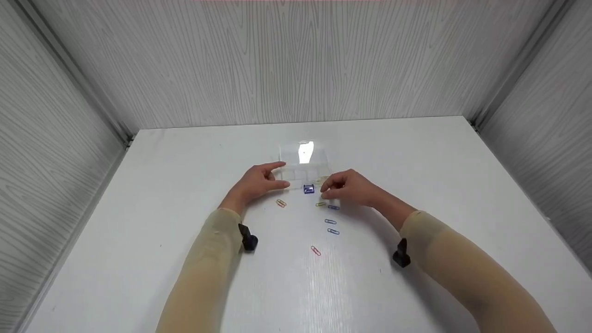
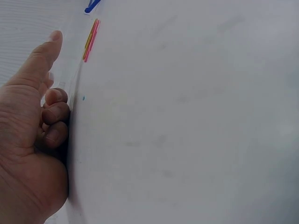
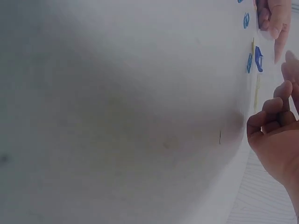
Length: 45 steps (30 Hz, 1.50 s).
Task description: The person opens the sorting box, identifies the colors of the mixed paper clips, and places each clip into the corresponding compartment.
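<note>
A clear plastic compartment box [image 1: 296, 175] lies on the white table with its transparent lid [image 1: 291, 152] folded back. My left hand [image 1: 260, 182] rests at the box's left end, thumb and forefinger straight and spread, other fingers bent under. At the front right corner is my right hand [image 1: 351, 187], its fingers bent and thumb near the forefinger; I cannot tell whether they pinch anything. Between the hands, at the box's front edge, sits a small blue clip [image 1: 309, 188]. A yellow paper clip [image 1: 320, 204] and a blue paper clip [image 1: 333, 207] lie just below the right fingertips.
Two more blue paper clips [image 1: 330, 222] lie nearer to me. A red paper clip [image 1: 316, 250] is closest to me, and an orange-and-yellow pair of paper clips [image 1: 281, 203] lies by the left wrist. Grained white panels [image 1: 296, 64] wall the table at the back and sides.
</note>
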{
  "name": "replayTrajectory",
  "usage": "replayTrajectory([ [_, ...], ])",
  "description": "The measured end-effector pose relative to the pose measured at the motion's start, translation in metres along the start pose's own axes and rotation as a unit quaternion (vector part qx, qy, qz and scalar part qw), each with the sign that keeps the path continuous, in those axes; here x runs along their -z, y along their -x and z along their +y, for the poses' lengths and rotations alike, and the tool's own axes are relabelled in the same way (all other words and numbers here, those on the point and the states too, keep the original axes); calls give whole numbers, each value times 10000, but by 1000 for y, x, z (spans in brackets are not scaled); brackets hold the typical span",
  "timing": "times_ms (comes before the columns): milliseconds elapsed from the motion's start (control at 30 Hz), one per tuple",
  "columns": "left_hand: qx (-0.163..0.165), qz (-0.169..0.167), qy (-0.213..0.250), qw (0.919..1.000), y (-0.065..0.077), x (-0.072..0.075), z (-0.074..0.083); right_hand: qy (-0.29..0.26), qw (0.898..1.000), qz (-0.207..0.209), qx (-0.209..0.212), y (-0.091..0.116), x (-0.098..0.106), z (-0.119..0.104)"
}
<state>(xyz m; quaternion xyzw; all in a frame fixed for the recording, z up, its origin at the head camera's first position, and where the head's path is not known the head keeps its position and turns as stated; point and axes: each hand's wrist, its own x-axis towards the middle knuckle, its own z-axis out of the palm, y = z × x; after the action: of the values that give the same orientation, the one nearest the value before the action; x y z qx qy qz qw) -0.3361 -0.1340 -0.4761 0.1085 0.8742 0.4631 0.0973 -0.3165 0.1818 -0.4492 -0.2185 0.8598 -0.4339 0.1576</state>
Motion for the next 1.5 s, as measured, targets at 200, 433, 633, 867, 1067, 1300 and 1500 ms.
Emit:
replayTrajectory([
  [200, -45, 18, -76, 10000, 0, 0, -2, 255, 9994, -206, -121, -2, -5, 3],
  [433, -62, 14, -91, 9999, 0, 0, -2, 363, 9982, -362, -324, -1, -8, 5],
  [633, -28, 20, -155, 9999, 0, 1, 0, 357, 9982, -370, -299, -2, -9, 5],
  [867, 1, 16, -64, 10000, 0, 1, 0, 406, 9983, -343, -227, -2, -11, 6],
  [1067, -62, 20, -20, 10000, -2, 0, -2, 493, 9979, -369, -180, -1, -11, 6],
  [1300, -111, 35, -52, 9999, -3, 0, -2, 593, 9976, -342, -98, -1, -12, 8],
  [1500, -53, -11, -40, 10000, -1, 1, 0, 710, 9971, -283, -61, -1, -14, 7],
])
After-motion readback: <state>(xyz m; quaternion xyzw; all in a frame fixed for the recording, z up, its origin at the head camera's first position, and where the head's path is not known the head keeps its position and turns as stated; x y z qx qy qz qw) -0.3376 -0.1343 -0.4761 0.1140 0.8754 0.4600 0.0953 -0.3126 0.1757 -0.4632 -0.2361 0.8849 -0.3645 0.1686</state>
